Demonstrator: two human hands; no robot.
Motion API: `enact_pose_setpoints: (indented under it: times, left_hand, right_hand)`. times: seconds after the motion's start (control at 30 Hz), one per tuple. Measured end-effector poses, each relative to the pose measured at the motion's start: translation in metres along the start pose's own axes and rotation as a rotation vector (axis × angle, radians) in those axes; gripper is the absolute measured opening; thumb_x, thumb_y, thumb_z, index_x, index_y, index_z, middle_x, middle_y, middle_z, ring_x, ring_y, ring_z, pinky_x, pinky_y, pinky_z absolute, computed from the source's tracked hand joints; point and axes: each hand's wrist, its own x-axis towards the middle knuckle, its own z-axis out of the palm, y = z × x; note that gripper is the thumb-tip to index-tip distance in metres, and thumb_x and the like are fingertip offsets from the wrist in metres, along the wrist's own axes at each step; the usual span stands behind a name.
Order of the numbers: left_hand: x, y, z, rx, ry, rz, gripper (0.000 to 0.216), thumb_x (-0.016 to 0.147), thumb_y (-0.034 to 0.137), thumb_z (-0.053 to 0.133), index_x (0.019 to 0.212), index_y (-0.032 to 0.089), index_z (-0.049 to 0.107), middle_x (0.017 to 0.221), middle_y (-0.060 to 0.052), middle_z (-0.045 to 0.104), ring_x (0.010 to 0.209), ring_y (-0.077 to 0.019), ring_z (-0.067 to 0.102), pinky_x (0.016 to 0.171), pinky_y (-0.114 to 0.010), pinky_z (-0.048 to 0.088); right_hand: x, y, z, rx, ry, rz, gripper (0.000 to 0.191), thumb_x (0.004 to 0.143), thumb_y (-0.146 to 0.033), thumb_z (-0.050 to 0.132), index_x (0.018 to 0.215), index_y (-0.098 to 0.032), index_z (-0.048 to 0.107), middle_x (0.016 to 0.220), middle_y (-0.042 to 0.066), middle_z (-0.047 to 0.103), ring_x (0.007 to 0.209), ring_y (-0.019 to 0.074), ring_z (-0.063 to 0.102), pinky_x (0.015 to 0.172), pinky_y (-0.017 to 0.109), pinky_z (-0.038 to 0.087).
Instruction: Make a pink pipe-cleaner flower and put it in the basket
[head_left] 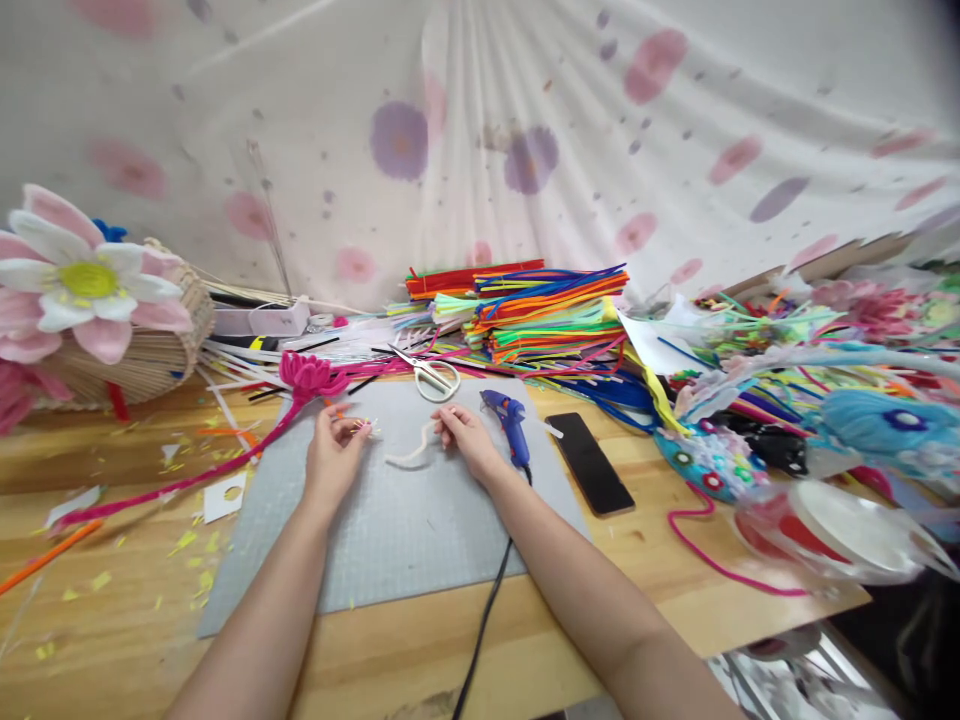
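Observation:
My left hand rests on a grey cutting mat, its fingers pinched on a small bundle of thin yellowish bits. My right hand lies to the right of it, fingertips closed on one end of a white pipe cleaner that curls across the mat between both hands. A blue glue gun lies just right of my right hand, its black cord running toward me. White-handled scissors lie at the mat's far edge.
A pink pipe-cleaner flower with a long stem lies left of the mat. A black phone lies to the right. Stacked coloured pipe cleaners sit behind. A basket with a big flower stands far left; craft clutter fills the right.

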Motion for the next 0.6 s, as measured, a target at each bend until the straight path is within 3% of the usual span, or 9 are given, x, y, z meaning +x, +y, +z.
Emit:
enact_pose_setpoints:
  times: [0.17, 0.4, 0.5, 0.6]
  left_hand:
    - [0.000, -0.005, -0.006, 0.072, -0.018, -0.019, 0.048, 0.065, 0.036, 0.068, 0.106, 0.021, 0.047, 0.074, 0.001, 0.063, 0.074, -0.0159, 0.063, 0.079, -0.033, 0.047]
    - [-0.001, -0.004, -0.008, 0.210, -0.078, 0.066, 0.049, 0.075, 0.032, 0.058, 0.120, 0.024, 0.043, 0.100, -0.006, 0.065, 0.095, -0.0204, 0.061, 0.086, -0.038, 0.046]
    - [-0.001, 0.004, -0.005, 0.275, 0.017, 0.180, 0.050, 0.075, 0.027, 0.056, 0.123, 0.024, 0.042, 0.116, -0.010, 0.059, 0.106, -0.0227, 0.056, 0.087, -0.038, 0.046]
    - [-0.001, 0.012, -0.002, 0.312, 0.174, 0.354, 0.044, 0.076, 0.024, 0.054, 0.119, 0.021, 0.047, 0.118, -0.011, 0.056, 0.111, -0.0229, 0.052, 0.096, -0.040, 0.040]
  right_hand:
    - [0.002, 0.002, 0.002, -0.001, 0.010, 0.023, 0.036, 0.068, -0.053, 0.058, 0.077, -0.018, 0.056, 0.060, -0.004, 0.052, 0.042, 0.0043, 0.038, 0.040, 0.019, 0.025]
    - [0.002, 0.003, 0.006, 0.052, 0.045, 0.037, 0.033, 0.066, -0.047, 0.062, 0.076, -0.018, 0.049, 0.063, -0.002, 0.060, 0.040, 0.0044, 0.041, 0.040, 0.019, 0.028]
    - [0.003, -0.004, 0.009, 0.030, 0.025, 0.038, 0.031, 0.067, -0.046, 0.061, 0.076, -0.018, 0.048, 0.066, -0.001, 0.063, 0.041, 0.0047, 0.044, 0.042, 0.019, 0.032]
    - [0.006, -0.016, 0.016, -0.027, -0.006, -0.004, 0.029, 0.067, -0.044, 0.061, 0.076, -0.018, 0.051, 0.066, -0.001, 0.063, 0.042, 0.0050, 0.044, 0.044, 0.020, 0.035]
